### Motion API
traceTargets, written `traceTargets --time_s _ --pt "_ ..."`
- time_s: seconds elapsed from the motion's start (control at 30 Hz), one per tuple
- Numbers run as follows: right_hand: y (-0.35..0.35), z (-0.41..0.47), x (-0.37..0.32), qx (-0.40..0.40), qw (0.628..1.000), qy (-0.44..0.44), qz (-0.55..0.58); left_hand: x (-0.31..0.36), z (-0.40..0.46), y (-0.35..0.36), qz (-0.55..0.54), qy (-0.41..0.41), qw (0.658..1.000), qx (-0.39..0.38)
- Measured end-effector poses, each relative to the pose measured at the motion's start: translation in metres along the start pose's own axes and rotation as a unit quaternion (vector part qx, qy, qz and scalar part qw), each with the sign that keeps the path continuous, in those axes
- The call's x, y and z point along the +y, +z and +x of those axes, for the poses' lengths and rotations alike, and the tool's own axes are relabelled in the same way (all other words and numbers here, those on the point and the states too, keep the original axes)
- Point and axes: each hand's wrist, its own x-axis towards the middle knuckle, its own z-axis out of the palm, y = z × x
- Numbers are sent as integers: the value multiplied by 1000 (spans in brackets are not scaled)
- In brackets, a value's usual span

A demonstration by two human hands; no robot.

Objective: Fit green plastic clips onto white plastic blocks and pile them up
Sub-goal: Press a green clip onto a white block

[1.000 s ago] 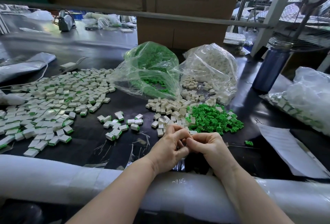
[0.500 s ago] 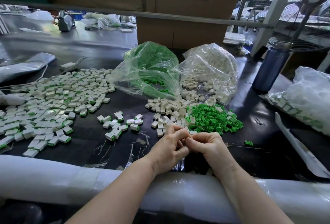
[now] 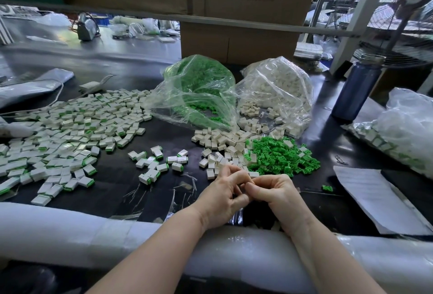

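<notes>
My left hand (image 3: 222, 197) and my right hand (image 3: 278, 195) meet at the near middle of the black table (image 3: 117, 183), fingertips pinched together. Whatever small piece they hold is hidden by the fingers. Just beyond them lie a heap of loose green clips (image 3: 281, 157) and a scatter of bare white blocks (image 3: 222, 141). A broad pile of blocks fitted with clips (image 3: 65, 134) covers the left side, with a smaller group of fitted blocks (image 3: 154, 162) nearer the middle. One stray green clip (image 3: 327, 188) lies to the right.
An open bag of green clips (image 3: 199, 92) and a bag of white blocks (image 3: 278, 92) stand behind the heaps, before a cardboard box (image 3: 234, 42). At right are a blue bottle (image 3: 356, 87), a paper sheet (image 3: 375, 200) and another filled bag (image 3: 405, 129). White padding (image 3: 70, 230) lines the near edge.
The hands stay pressed together in the same spot with slight finger movement. The paper sheet at right flipped up half a second ago and lies flat again.
</notes>
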Motion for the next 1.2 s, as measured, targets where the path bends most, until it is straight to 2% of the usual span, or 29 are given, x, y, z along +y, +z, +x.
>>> traceTargets --time_s 0.53,0.73,1.2 --pt "0 -1 -1 1 1000 7 3 0 0 0 -5 -16 1000 -10" --pt "1 -1 -1 -8 1000 -3 11 2 0 0 -30 -18 999 8" --pt "1 -2 -4 11 1000 14 -10 2 0 0 -1 -11 1000 -3"
